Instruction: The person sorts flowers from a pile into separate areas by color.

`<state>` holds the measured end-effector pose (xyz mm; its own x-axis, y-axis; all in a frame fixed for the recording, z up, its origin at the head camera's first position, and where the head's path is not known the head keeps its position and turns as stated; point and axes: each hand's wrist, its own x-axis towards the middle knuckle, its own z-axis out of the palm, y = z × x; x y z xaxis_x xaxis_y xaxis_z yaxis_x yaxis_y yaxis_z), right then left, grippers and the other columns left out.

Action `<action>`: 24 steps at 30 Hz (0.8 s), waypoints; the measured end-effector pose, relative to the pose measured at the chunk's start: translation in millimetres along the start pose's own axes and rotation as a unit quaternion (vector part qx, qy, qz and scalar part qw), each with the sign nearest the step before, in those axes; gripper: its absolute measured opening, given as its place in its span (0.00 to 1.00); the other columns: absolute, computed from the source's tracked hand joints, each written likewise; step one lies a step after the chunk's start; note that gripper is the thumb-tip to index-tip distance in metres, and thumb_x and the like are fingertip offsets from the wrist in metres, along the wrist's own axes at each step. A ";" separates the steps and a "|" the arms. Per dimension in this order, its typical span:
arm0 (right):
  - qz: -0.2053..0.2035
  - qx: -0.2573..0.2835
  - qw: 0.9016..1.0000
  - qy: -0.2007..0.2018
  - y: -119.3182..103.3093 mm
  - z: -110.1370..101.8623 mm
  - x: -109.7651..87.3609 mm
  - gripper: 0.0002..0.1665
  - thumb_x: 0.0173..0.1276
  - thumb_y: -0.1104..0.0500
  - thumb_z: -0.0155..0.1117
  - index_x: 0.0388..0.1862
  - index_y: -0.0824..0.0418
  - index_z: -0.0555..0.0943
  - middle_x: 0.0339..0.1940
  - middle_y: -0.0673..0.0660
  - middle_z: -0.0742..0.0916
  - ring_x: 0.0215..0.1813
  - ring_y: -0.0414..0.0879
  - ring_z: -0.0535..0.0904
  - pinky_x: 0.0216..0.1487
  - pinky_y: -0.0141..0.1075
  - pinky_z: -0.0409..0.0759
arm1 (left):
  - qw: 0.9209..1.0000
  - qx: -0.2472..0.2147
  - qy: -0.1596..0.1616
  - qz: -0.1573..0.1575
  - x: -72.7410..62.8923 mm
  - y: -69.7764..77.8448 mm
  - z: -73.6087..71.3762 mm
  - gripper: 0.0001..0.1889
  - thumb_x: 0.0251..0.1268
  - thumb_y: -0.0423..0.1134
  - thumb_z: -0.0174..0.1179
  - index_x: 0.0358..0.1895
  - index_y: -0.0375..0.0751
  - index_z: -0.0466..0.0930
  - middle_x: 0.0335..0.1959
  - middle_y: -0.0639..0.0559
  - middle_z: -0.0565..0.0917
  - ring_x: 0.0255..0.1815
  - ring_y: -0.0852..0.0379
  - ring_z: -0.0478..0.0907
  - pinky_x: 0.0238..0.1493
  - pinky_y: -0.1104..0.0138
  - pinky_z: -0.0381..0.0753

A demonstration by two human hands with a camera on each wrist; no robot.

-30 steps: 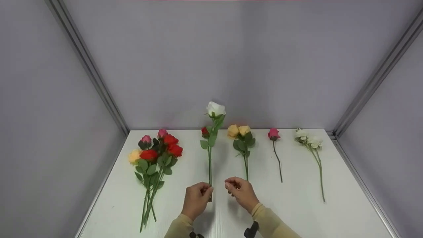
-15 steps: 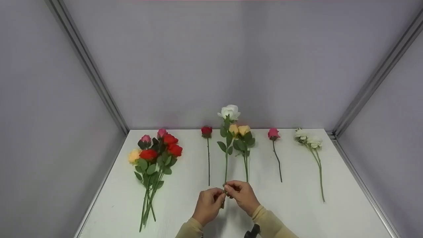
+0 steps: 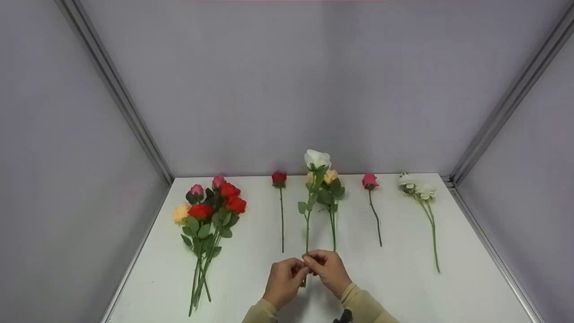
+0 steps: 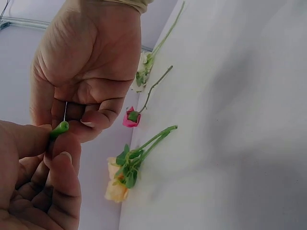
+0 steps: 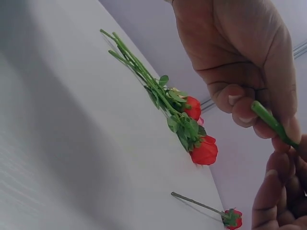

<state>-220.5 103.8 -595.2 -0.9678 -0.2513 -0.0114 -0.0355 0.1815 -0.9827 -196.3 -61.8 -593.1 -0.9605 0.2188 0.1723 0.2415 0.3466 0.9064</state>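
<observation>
Upright over the table's middle, a white rose (image 3: 317, 159) stands on a long green stem in the head view. My left hand (image 3: 284, 279) pinches the stem near its lower end between thumb and fingers. Just above, my right hand (image 3: 328, 271) has thumb and forefinger on the same stem, the two hands' fingertips meeting. Both wrist views show the green stem (image 4: 59, 128) poking out between the left thumb and fingers. Behind the white bloom, two peach roses (image 3: 331, 176) are partly covered. A single red rose (image 3: 279, 178) lies to the left of the held stem.
At the left lies a bunch of red, pink and peach roses (image 3: 206, 229), stems crossing. Rightward, a pink rose (image 3: 370, 181) and white flowers (image 3: 423, 192) lie on the white table (image 3: 403, 287). Grey panels (image 3: 251, 89) wall in the back and sides.
The left hand has carried the white rose rightward from over the red rose to in front of the peach roses. My right hand, empty at first, has taken hold of the stem.
</observation>
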 end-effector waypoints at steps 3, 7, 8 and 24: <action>0.003 -0.006 1.000 0.010 1.3 0.2 -0.4 0.18 0.66 0.49 0.65 0.41 0.63 0.85 0.32 0.54 0.86 0.31 0.43 0.79 0.32 0.33 0.79 | 1.000 0.011 0.013 -0.004 -0.3 -0.7 1.7 0.05 0.61 0.40 0.66 0.29 0.45 0.83 0.20 0.62 0.81 0.18 0.69 0.75 0.19 0.73 0.75; 0.003 -0.012 1.000 0.019 1.8 -0.5 -1.7 0.15 0.65 0.49 0.66 0.39 0.60 0.85 0.33 0.54 0.86 0.31 0.44 0.80 0.31 0.34 0.79 | 0.999 0.034 0.028 -0.008 -0.1 -0.9 3.6 0.06 0.60 0.42 0.68 0.27 0.47 0.82 0.20 0.64 0.80 0.18 0.70 0.73 0.20 0.73 0.74; 0.002 -0.013 1.000 0.020 1.8 -1.2 -2.1 0.15 0.65 0.49 0.66 0.39 0.60 0.85 0.33 0.54 0.86 0.32 0.45 0.80 0.32 0.34 0.79 | 0.999 0.039 0.030 -0.009 0.0 -0.9 3.9 0.06 0.59 0.43 0.68 0.27 0.48 0.83 0.20 0.65 0.79 0.18 0.70 0.73 0.20 0.73 0.73; -0.041 -0.059 0.994 0.084 -20.8 -33.0 -17.6 0.09 0.70 0.64 0.60 0.45 0.67 0.81 0.35 0.57 0.85 0.35 0.51 0.83 0.34 0.37 0.82 | 0.996 0.083 0.035 -0.010 -4.5 -8.5 -22.7 0.04 0.63 0.40 0.64 0.30 0.49 0.83 0.21 0.65 0.77 0.23 0.68 0.72 0.26 0.72 0.73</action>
<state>-210.9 135.8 -568.4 -0.9880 -0.1102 0.1087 -0.1357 0.2796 -0.9505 -197.1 -86.4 -592.8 -0.9713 0.1483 0.1859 0.2357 0.4981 0.8345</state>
